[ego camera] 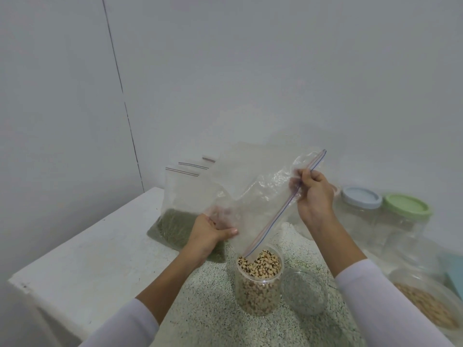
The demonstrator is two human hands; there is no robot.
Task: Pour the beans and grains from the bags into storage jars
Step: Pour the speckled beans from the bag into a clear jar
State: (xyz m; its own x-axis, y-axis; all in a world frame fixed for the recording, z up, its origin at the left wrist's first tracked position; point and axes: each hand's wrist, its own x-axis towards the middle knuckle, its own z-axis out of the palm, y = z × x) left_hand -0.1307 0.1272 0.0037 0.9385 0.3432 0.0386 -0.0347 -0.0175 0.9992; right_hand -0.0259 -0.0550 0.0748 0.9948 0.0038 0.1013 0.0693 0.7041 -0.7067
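**Last of the black-eyed beans tipped out, bag hanging empty over the jar**

The clear zip bag (253, 194) is held up over the open jar (259, 279), its zip-edge corner dipping just into the jar's mouth. The bag looks empty now; the jar is nearly full of black-eyed beans (260, 264). To my eye this pour is at its tail end.

The left hand (210, 234) grips the bag's lower, closed end, thumb laid across the plastic and fingers curled behind it. The right hand (313, 194) is closed around the zip strip higher up, pinching it in a fist.

Next, I would guess, the empty bag goes aside and the clear lid (304, 293) lying on the desk (82, 259) just beside the jar goes on. Then comes the bag of green grains (180, 221) standing behind the left hand, with other bags behind it. It will need one of the empty jars at the right, the blue-lidded jar (360, 209) or the green-lidded jar (406, 216), uncapped first.
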